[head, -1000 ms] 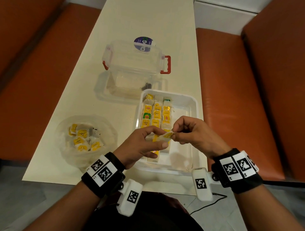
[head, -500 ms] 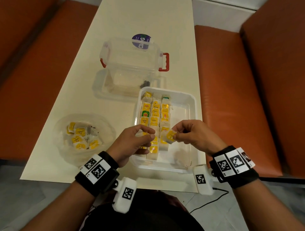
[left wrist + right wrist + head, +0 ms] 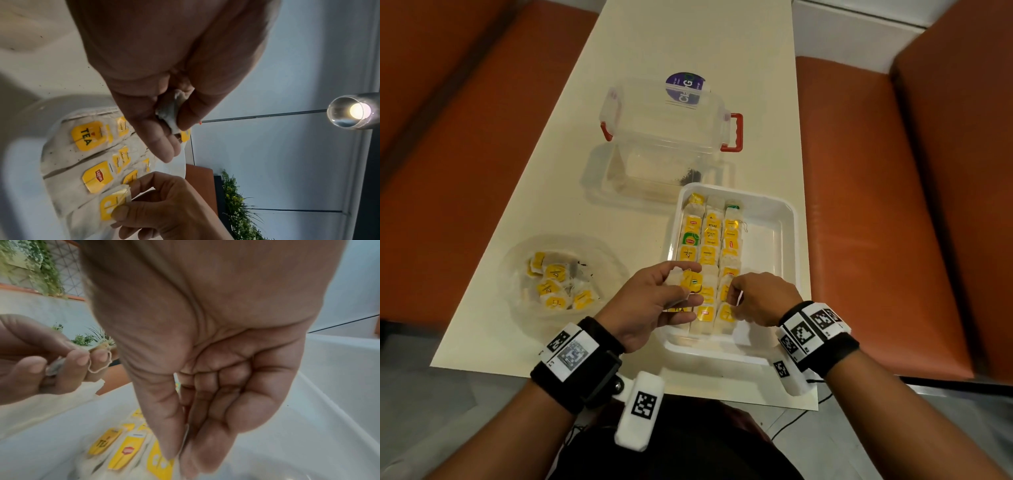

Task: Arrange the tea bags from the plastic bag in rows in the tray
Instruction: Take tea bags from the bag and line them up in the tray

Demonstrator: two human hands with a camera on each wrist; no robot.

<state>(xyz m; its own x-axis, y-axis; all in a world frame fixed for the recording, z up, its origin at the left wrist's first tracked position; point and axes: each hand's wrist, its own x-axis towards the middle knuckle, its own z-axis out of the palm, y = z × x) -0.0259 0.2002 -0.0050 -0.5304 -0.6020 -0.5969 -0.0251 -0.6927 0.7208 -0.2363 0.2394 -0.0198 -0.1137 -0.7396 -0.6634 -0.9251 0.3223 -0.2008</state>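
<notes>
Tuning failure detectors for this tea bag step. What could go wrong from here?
1. The right hand pinches a tea bag low over the third row; setting it down could nudge the packed rows askew.
2. The left hand grips another tea bag whose loose string may snag.

White tray [image 3: 784,219] holds 3 rows of yellow-tagged tea bags [image 3: 711,240].

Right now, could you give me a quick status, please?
Left hand grips a tea bag. Right hand pinches another onto the third row in the tray. Nothing blocking.
</notes>
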